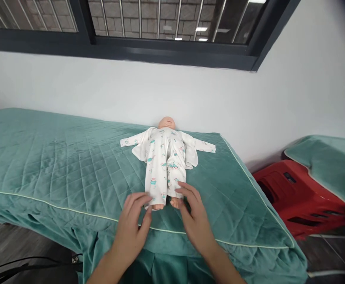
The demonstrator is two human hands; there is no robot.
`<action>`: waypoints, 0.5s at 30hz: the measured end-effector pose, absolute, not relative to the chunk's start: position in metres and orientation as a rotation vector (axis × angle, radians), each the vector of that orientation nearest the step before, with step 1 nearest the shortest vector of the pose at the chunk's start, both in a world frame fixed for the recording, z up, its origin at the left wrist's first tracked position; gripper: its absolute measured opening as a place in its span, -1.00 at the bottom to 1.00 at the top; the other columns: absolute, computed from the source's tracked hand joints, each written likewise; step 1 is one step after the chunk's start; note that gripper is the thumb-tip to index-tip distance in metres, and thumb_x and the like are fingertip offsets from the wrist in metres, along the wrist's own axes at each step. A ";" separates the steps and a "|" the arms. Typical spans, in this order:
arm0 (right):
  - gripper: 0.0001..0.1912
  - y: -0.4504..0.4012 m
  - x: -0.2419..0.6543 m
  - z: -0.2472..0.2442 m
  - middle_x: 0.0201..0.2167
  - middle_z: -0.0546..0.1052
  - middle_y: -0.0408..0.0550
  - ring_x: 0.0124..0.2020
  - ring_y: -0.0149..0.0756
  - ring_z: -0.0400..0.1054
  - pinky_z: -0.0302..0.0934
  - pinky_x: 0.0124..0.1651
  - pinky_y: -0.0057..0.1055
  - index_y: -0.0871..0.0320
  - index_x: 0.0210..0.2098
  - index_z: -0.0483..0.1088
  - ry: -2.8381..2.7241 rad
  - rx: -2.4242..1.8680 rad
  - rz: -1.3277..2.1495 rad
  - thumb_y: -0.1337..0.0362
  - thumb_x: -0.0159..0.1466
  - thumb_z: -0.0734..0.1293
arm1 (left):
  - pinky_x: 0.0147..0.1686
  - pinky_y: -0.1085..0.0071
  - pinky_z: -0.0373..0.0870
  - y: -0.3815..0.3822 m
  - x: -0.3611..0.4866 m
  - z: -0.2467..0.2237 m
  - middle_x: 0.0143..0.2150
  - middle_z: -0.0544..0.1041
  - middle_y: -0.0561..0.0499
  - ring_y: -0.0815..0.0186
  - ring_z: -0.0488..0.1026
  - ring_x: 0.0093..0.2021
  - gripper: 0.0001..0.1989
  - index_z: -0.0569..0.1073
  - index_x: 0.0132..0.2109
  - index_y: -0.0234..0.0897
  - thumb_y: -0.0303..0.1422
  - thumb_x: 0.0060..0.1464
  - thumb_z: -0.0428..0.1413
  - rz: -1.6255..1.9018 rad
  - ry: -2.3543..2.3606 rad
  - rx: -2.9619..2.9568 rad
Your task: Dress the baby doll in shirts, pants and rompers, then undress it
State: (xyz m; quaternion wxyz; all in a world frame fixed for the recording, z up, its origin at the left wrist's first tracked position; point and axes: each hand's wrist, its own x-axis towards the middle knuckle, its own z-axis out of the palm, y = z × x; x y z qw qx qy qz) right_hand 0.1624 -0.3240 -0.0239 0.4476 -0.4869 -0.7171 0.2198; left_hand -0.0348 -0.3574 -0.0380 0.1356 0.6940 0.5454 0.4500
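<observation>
A baby doll [167, 122] lies on its back on the green quilted bed [80, 157], its head toward the wall. It is covered by a white printed top [192, 156] with sleeves spread sideways and white printed trousers [157, 173] over the body and legs. Both doll feet show at the trouser hems. My left hand [134, 221] is at the hem on the left, fingers apart and curved. At the other leg, my right hand [194, 217] has its fingers apart beside the hem and foot. Neither hand visibly grips the cloth.
A red plastic stool [302, 193] stands right of the bed, partly under a green cloth [332, 161]. Behind the bed rises a white wall with a dark-framed, barred window [172, 53]. Black cables [27, 266] run at the lower left.
</observation>
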 end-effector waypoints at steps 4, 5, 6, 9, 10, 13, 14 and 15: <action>-0.60 -0.317 0.177 -0.035 0.02 0.45 0.00 0.09 -0.14 0.35 0.32 0.13 -0.05 0.04 -0.02 0.35 -1.637 -1.296 0.597 0.45 0.16 0.23 | 0.03 0.18 0.35 -0.333 -0.013 -0.019 -0.01 0.50 -0.08 0.18 0.38 0.06 -0.78 0.41 0.00 -0.17 -0.43 0.26 -0.04 1.116 1.451 2.302; -0.61 -0.315 0.179 -0.038 -0.03 0.47 0.00 0.05 -0.13 0.37 0.32 0.10 -0.05 0.05 -0.03 0.35 -1.649 -1.322 0.580 0.44 0.15 0.25 | 0.01 0.16 0.33 -0.327 -0.008 -0.015 -0.01 0.51 -0.07 0.17 0.37 0.07 -0.77 0.41 -0.01 -0.18 -0.45 0.25 -0.03 1.038 1.473 2.367; -0.65 -0.312 0.180 -0.040 -0.08 0.48 0.00 0.00 -0.13 0.38 0.33 0.07 -0.06 0.07 -0.06 0.36 -1.671 -1.346 0.558 0.42 0.16 0.26 | -0.01 0.13 0.31 -0.322 -0.002 -0.012 -0.01 0.52 -0.06 0.15 0.37 0.07 -0.78 0.42 -0.02 -0.19 -0.47 0.24 -0.03 0.958 1.517 2.422; -0.74 -0.303 0.180 -0.047 -0.19 0.49 -0.01 -0.11 -0.10 0.39 0.32 0.00 -0.07 0.10 -0.14 0.37 -1.769 -1.412 0.492 0.42 0.17 0.27 | -0.10 0.08 0.25 -0.311 0.010 -0.008 -0.10 0.54 -0.06 0.08 0.38 0.02 -0.82 0.44 -0.13 -0.22 -0.51 0.16 0.02 0.721 1.648 2.532; -0.75 -0.300 0.179 -0.048 -0.21 0.49 -0.02 -0.13 -0.10 0.38 0.31 -0.02 -0.07 0.10 -0.15 0.37 -1.799 -1.424 0.478 0.43 0.18 0.26 | -0.11 0.07 0.23 -0.309 0.013 -0.009 -0.13 0.54 -0.06 0.07 0.39 0.00 -0.84 0.44 -0.17 -0.23 -0.53 0.14 0.03 0.677 1.672 2.547; -0.79 -0.297 0.179 -0.044 -0.24 0.48 -0.03 -0.16 -0.12 0.38 0.30 -0.07 -0.13 0.10 -0.17 0.37 -1.823 -1.408 0.494 0.43 0.22 0.22 | -0.10 0.07 0.18 -0.307 0.015 -0.012 -0.20 0.55 -0.04 0.08 0.39 -0.02 -0.86 0.42 -0.22 -0.23 -0.54 0.14 0.02 0.717 1.687 2.508; -0.80 -0.298 0.179 -0.039 -0.25 0.48 -0.03 -0.18 -0.13 0.38 0.30 -0.08 -0.15 0.10 -0.19 0.38 -1.818 -1.385 0.513 0.42 0.25 0.20 | -0.09 0.07 0.17 -0.308 0.014 -0.014 -0.21 0.56 -0.02 0.10 0.40 -0.01 -0.86 0.42 -0.21 -0.22 -0.53 0.16 0.01 0.771 1.669 2.475; -0.82 -0.300 0.181 -0.034 -0.25 0.47 -0.04 -0.18 -0.15 0.38 0.30 -0.10 -0.18 0.09 -0.20 0.38 -1.818 -1.357 0.526 0.41 0.27 0.19 | -0.08 0.08 0.17 -0.310 0.012 -0.016 -0.22 0.56 -0.01 0.12 0.40 -0.02 -0.85 0.42 -0.21 -0.21 -0.52 0.19 -0.01 0.836 1.648 2.431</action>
